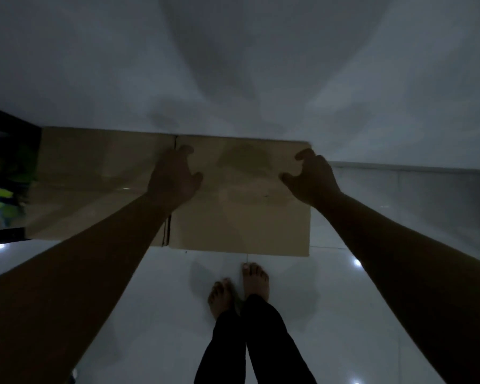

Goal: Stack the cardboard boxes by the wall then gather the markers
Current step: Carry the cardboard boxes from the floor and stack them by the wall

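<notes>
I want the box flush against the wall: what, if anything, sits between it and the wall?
Nothing visible. The cardboard box's far edge already meets the wall, with both hands, left hand and right hand, over its top.

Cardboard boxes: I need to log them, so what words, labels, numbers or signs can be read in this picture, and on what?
None can be read.
Right box: plain brown top, only a faint stain, no print visible.
Left box: plain, with a glossy strip, no text visible.
Colourful object at the left edge: yellow and green patches, too dark and blurred to read.
Left hand and right hand rest on the right box.
</notes>
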